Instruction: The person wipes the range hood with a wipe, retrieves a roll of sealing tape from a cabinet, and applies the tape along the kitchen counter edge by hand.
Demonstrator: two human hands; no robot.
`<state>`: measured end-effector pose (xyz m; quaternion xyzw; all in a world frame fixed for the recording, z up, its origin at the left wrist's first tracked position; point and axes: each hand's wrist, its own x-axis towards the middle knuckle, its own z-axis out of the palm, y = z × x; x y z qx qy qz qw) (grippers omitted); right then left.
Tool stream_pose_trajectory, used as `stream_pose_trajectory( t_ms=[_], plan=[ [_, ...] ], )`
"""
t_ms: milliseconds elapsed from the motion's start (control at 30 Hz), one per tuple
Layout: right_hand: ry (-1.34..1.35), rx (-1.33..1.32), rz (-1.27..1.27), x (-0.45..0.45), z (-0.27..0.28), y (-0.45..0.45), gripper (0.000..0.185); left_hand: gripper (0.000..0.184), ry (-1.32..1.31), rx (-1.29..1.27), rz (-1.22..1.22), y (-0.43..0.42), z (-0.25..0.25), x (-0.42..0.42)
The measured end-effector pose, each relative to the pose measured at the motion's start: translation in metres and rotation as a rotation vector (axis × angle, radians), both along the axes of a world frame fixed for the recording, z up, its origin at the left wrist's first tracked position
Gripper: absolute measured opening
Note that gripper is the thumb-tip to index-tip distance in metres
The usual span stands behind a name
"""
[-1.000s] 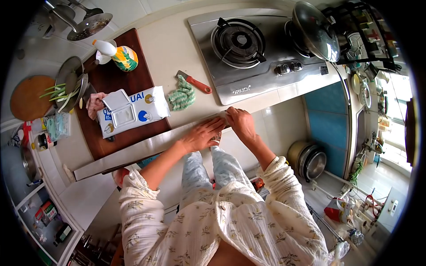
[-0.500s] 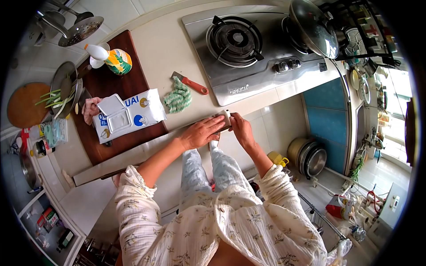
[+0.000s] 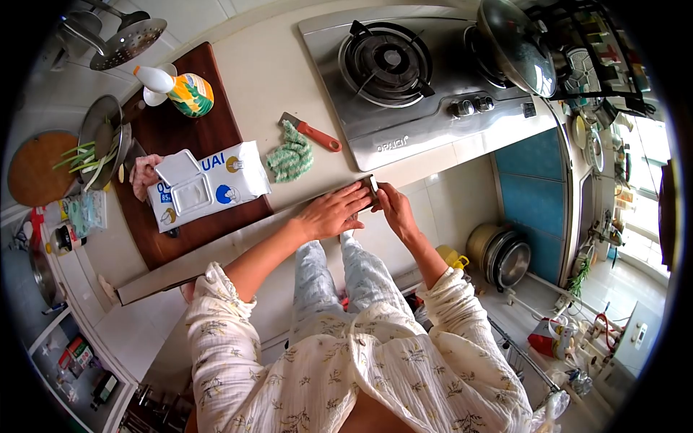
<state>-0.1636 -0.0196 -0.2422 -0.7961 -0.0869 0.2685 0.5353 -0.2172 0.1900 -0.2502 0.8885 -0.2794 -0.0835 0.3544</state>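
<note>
Pale strip [image 3: 216,252] part-hid by L hand [image 3: 328,214]; brd [image 3: 214,130] @10 o'clk part-hid by wipes pk [image 3: 211,186]; shirt [image 3: 325,361] @6 cut off.

A kitchen, gas stove [image 3: 426,123] with control knobs [image 3: 463,107], lidded pan [image 3: 511,54], hanging skimmer [image 3: 136,45], round board [image 3: 36,173], metal pots [image 3: 489,252]

To your left, a white-topped bottle [image 3: 190,96] and a pack of wipes [image 3: 211,185] rest on a dark wooden board [image 3: 211,131], near green stalks [image 3: 92,160]; ahead of you, a green-and-white cloth [image 3: 291,155] lies against a red-handled tool [image 3: 318,136], while a steel gas stove [image 3: 411,128] and metal pots [image 3: 484,245] occupy your right.
</note>
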Motion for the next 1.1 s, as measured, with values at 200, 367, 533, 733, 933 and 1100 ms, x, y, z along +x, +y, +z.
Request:
stream_pose_trajectory(
  t_ms=[200,367,533,733,933,1100],
  plan=[
    [0.060,0.074,-0.012,0.002,-0.001,0.000,0.027,0.064,-0.026,0.057,0.071,-0.011,0.006,0.002],
    [0.066,0.033,0.007,0.002,-0.003,-0.005,0.029,0.065,0.009,-0.025,0.120,-0.018,0.004,-0.001],
    [0.041,0.065,0.000,-0.004,-0.003,-0.002,0.029,0.065,0.013,-0.160,0.130,-0.013,-0.003,-0.003],
    [-0.028,0.006,0.033,-0.002,0.004,0.004,0.028,0.060,0.004,0.099,0.167,-0.020,0.010,-0.003],
    [-0.050,-0.019,0.000,0.001,0.000,0.010,0.028,0.045,-0.065,0.038,0.229,-0.018,0.003,-0.005],
    [-0.329,-0.429,0.080,0.006,0.011,0.026,0.026,0.043,-0.047,0.074,0.196,-0.008,0.005,-0.022]
  ],
)
